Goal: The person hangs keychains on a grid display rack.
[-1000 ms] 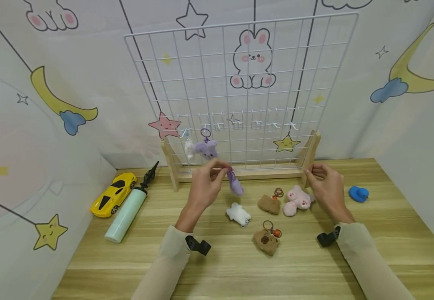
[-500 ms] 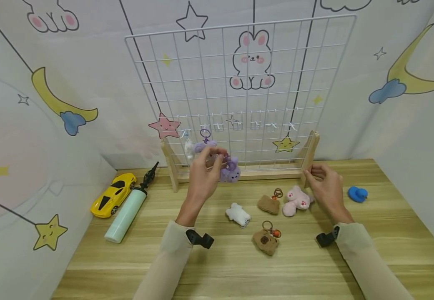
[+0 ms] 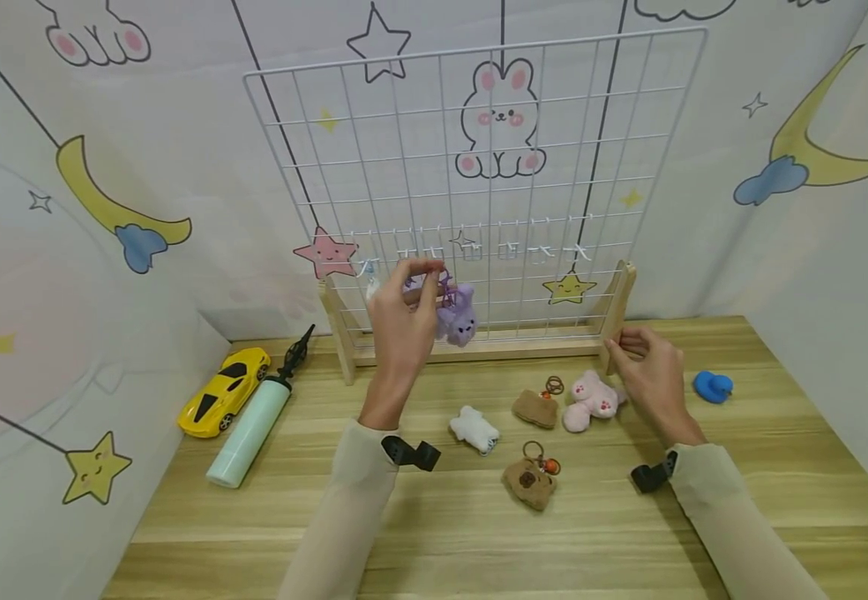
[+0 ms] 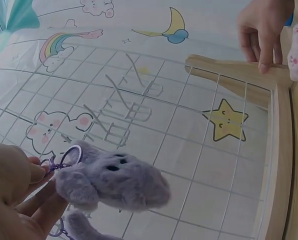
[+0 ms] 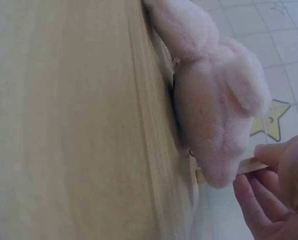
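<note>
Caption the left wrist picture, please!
A left hand holds a purple toy before the wire rack; a right hand grips its wooden stand.

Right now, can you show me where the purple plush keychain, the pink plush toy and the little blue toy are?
Purple plush keychain (image 4: 120,181): left wrist view, on the fur beside its dark eyes.
Pink plush toy (image 3: 594,400): head view, around mid-body.
Little blue toy (image 3: 712,387): head view, on its rounded body.

Head view: the left hand (image 3: 399,333) hides most of the hanging purple plush (image 4: 89,229), cropped below in the left wrist view, and part of the hanging white plush (image 3: 371,287). Right wrist view: edges crop the right hand (image 5: 291,185) and pink plush (image 5: 209,100).
</note>
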